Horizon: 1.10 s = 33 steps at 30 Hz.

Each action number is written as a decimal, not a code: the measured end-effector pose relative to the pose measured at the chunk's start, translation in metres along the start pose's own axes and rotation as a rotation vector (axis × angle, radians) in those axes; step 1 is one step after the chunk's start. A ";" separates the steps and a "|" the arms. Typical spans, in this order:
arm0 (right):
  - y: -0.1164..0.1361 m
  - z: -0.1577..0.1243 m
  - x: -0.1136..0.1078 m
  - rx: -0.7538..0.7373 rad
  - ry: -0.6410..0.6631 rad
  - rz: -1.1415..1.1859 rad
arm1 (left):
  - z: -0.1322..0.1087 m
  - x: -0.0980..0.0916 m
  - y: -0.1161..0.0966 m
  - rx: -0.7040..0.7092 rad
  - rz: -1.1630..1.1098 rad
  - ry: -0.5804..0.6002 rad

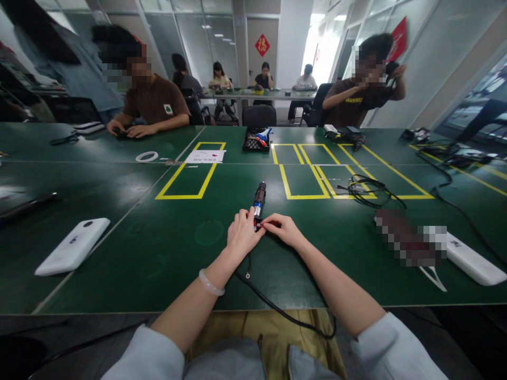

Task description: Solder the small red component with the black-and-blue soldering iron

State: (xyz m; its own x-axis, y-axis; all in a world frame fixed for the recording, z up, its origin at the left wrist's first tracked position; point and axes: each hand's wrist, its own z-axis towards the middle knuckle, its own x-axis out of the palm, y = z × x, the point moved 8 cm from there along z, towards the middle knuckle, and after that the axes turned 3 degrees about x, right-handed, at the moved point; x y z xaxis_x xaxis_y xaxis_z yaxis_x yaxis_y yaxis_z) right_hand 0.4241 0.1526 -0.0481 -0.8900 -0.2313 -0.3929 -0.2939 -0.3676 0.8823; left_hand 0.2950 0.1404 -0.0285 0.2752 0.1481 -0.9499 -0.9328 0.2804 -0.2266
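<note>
An opened electric screwdriver [259,199], by its look, lies on the green table straight ahead of me. Its dark nose points away, and a silver and blue motor section shows behind it. My left hand [243,232] is closed round its near end, fingers curled over the red and blue parts there. From the other side, my right hand [283,228] pinches at the same spot; a bit of red shows at the fingertips, too small to name. A black cable [273,305] runs from under my hands over the table edge. A small ring terminal [247,275] lies beside it.
White power-bank-like cases [75,245] lie left and right. A black tray of tools [256,139] stands farther back. Coiled black cable [368,190] lies right, near yellow tape outlines [304,197]. A tape roll [146,157] is back left. People sit across the table.
</note>
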 end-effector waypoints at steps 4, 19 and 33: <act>-0.010 0.001 0.000 0.072 0.000 0.124 | 0.004 -0.001 0.001 0.007 0.039 -0.011; -0.015 0.001 0.000 0.122 0.029 0.084 | -0.055 -0.050 0.141 -0.146 0.354 0.054; -0.015 0.000 0.002 0.130 0.051 0.068 | -0.127 -0.119 0.330 -0.424 0.026 -0.180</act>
State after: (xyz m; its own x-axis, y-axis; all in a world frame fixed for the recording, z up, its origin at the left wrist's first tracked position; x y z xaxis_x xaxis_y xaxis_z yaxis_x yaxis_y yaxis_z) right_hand 0.4268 0.1574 -0.0624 -0.8916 -0.2984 -0.3406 -0.2790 -0.2305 0.9322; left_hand -0.0749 0.0947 -0.0179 0.2514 0.3225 -0.9126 -0.9425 -0.1331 -0.3066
